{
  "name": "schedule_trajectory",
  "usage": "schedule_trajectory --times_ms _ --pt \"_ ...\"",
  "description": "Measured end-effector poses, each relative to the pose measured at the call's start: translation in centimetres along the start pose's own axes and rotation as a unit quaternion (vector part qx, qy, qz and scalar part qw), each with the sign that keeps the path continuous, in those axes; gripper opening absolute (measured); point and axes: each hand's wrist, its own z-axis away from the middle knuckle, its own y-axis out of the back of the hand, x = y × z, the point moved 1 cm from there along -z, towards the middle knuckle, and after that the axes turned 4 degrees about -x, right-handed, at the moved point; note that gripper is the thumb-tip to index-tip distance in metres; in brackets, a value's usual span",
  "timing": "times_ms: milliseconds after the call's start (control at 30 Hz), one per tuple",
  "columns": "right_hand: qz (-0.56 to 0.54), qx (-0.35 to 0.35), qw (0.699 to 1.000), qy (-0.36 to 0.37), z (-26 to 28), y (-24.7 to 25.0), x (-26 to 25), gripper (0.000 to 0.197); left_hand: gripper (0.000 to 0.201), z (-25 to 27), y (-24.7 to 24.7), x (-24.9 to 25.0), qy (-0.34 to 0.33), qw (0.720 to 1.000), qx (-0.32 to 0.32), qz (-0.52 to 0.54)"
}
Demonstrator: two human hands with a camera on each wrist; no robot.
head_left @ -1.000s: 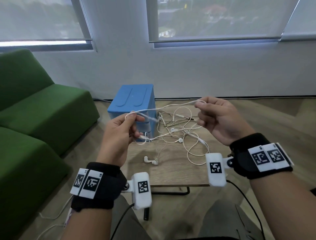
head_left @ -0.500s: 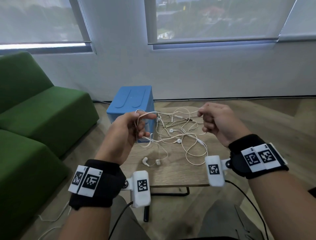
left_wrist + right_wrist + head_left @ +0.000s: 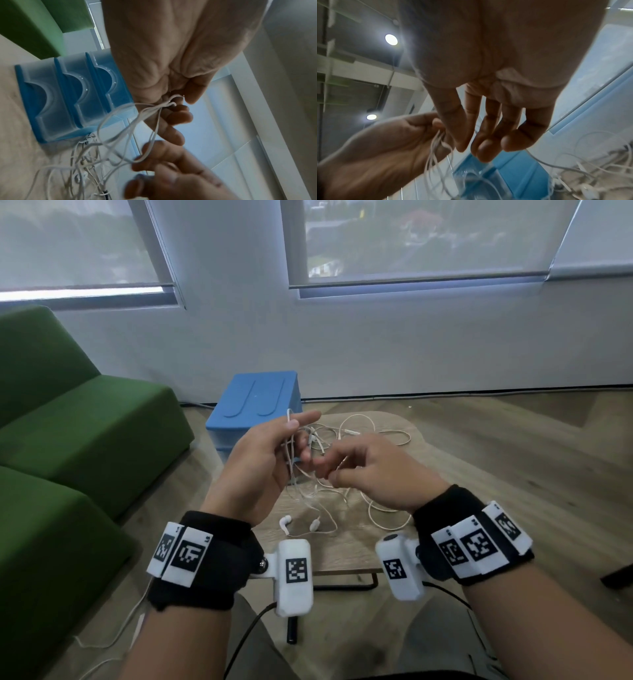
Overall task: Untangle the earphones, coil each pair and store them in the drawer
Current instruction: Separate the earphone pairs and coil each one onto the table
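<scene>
L hand (image 3: pixel 263 463) raised over wooden table (image 3: pixel 342 549), thumb & fingers pinching several loops of white earphone cable (image 3: pixel 291 470), R hand (image 3: pixel 370 470) just beside it, fingers loosely extended, grip on cable not discernible, remaining tangle on table by blue drawer unit (image 3: pixel 253 402).

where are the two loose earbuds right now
In the head view, the earbuds lie on the wooden table's near edge, just ahead of the left hand's wrist.

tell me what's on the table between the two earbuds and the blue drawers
In the head view, loose white cable loops lie on the table between the earbuds and the drawers.
</scene>
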Motion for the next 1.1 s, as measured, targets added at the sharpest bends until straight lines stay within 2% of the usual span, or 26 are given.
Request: schedule_trajectory --times_ms 133,300,433,633,700,833,933,1100 --pt "0.018 -0.034 0.999 -0.005 0.0 -1.4 1.2 0.023 0.040 0.1 -0.2 0.7 -0.019 0.999 -0.012 0.028" --pt "0.107 -0.058 0.992 -0.012 0.3 -1.9 1.7 0.006 0.037 0.4 -0.1 1.3 -0.048 0.997 -0.007 0.064" --pt "0.097 -0.038 0.994 -0.042 0.8 -0.5 2.2 0.013 0.033 0.3 1.0 1.9 -0.064 0.997 0.041 0.033" --pt "0.066 0.085 0.986 -0.126 1.5 3.6 3.8 0.023 0.026 0.3 2.5 2.0 -0.069 0.991 0.102 0.053" --pt "0.074 0.127 0.976 -0.162 1.5 4.6 4.6 0.023 0.027 0.3 2.6 2.1 -0.071 0.989 0.108 0.069" --pt "0.041 0.262 0.941 -0.209 1.7 6.5 5.6 0.019 0.029 0.3 2.8 2.1 -0.075 0.988 0.112 0.077" --pt "-0.043 0.330 0.920 -0.206 1.7 7.0 5.5 0.020 0.031 0.3 2.9 2.0 -0.071 0.988 0.114 0.074" --pt "-0.234 0.391 0.872 -0.178 1.4 7.4 4.3 0.024 0.033 0.2 3.5 1.2 -0.048 0.990 0.118 0.062"
